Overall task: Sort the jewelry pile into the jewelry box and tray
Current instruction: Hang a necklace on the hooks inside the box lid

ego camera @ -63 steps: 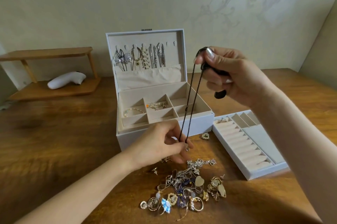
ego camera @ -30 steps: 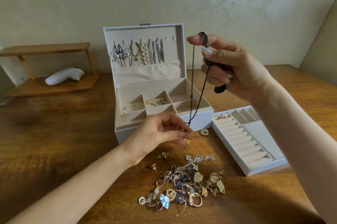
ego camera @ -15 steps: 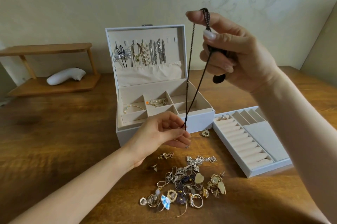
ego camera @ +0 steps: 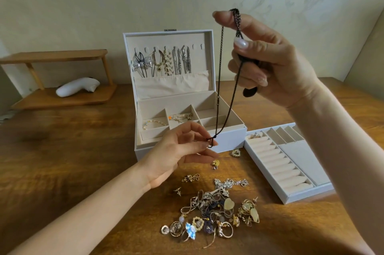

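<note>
no readable text, no labels, no brands, no numbers anywhere in view

Forearms (ego camera: 89, 211) bare to the frame edge. Right grip (ego camera: 276, 63) — nails longish, rounded, pearly pale polish. Left grip (ego camera: 176, 150) — nails unclear.

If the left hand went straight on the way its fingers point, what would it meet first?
Probably the tray at its left wall: the left hand, pinching the black chain, points rightward over a heart charm. Depth is unclear; the jewelry box front corner might come first.
</note>
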The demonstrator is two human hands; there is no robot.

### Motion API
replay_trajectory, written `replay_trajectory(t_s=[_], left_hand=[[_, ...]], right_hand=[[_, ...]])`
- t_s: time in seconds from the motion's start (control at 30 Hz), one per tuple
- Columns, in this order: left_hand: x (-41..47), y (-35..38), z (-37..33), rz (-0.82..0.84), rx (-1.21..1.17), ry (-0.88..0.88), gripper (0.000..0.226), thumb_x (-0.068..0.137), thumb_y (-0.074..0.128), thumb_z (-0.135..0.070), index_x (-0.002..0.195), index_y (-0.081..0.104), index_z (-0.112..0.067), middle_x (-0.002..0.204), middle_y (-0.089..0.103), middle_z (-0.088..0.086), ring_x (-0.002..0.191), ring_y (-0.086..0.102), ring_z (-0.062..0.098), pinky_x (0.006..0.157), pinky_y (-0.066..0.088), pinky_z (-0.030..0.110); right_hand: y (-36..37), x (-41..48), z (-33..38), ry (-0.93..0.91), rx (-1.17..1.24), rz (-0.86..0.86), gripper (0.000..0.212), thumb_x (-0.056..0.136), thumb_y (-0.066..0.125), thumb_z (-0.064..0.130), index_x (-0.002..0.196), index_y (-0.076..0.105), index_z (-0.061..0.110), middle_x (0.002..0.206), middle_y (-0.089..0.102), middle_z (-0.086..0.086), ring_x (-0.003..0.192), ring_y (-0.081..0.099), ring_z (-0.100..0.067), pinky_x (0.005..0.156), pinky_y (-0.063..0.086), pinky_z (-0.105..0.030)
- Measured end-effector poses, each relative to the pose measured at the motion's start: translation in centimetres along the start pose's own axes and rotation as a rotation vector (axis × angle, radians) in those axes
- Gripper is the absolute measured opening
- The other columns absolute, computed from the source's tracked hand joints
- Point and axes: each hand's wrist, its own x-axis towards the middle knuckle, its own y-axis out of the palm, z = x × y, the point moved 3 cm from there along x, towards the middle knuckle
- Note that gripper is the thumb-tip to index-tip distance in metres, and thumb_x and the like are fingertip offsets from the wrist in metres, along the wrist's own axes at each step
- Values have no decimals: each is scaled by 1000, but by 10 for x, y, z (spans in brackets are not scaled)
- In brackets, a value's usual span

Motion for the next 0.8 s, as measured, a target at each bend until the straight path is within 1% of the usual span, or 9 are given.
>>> replay_trajectory(t_s=[0.1, 0.13, 0.2, 0.3, 0.37, 0.5, 0.57, 0.67, 0.8], left_hand=[[0, 0, -1, 83, -60, -36, 20, 79, 58, 7, 96, 57, -4, 103, 69, 19, 95, 69, 32, 80, 58, 31], [0, 0, -1, 92, -49, -41, 22, 80, 58, 8, 99, 58, -3, 104, 68, 20, 98, 68, 33, 81, 57, 31], [0, 0, 1, 81, -16, -45, 21, 80, 58, 7, 100, 59, 0, 104, 69, 21, 99, 68, 32, 80, 57, 29], [0, 1, 2, 35, 57, -42, 16, 78, 59, -2, 93, 63, -1, 93, 72, 18, 89, 70, 30, 73, 58, 28], [0, 1, 3, 16, 102, -37, 13, 81, 57, -1, 90, 66, -2, 86, 72, 15, 82, 72, 27, 68, 57, 27], [0, 1, 2, -3, 191, -23, 19, 87, 53, 1, 93, 70, -6, 80, 72, 9, 73, 71, 21, 63, 57, 24], [0, 1, 1, -25, 236, -17, 15, 86, 57, 0, 92, 70, -6, 75, 71, 7, 66, 69, 18, 60, 57, 24], [0, 0, 1, -59, 280, -31, 7, 86, 61, -4, 90, 66, -4, 71, 69, 7, 60, 67, 17, 57, 56, 26], [0, -1, 1, -88, 217, -71, 4, 88, 57, 0, 89, 61, -3, 72, 70, 11, 58, 66, 19, 53, 56, 25]], right_hand=[[-2, 0, -1, 3, -2, -17, 41, 80, 60, 17, 121, 55, 15, 45, 35, 12, 37, 26, -3, 37, 27, -13], [-2, 0, -1, 3, -6, -25, 41, 81, 59, 17, 121, 55, 15, 45, 36, 12, 37, 26, -3, 37, 27, -14], [-4, -1, -1, -1, -8, -39, 39, 81, 58, 16, 121, 56, 15, 45, 36, 11, 37, 24, -4, 38, 28, -14], [-7, -2, 0, -6, -3, -77, 37, 81, 57, 15, 118, 58, 16, 44, 36, 11, 37, 22, -5, 38, 26, -14], [-8, -2, -1, -4, -7, -98, 36, 81, 57, 15, 116, 60, 17, 43, 36, 10, 38, 17, -7, 38, 24, -15], [-12, -1, -1, -6, 6, -113, 35, 79, 60, 18, 113, 65, 21, 42, 34, 7, 41, 11, -11, 38, 20, -16], [-15, -1, 1, -9, 16, -111, 37, 77, 64, 20, 113, 65, 22, 43, 32, 8, 41, 13, -10, 38, 20, -17], [-17, -2, 2, -8, 25, -81, 43, 75, 70, 23, 117, 62, 20, 45, 31, 8, 40, 17, -8, 38, 20, -17], [-21, -3, 3, -29, 32, -64, 46, 76, 71, 23, 121, 59, 19, 45, 26, 3, 40, 15, -9, 38, 22, -17]])
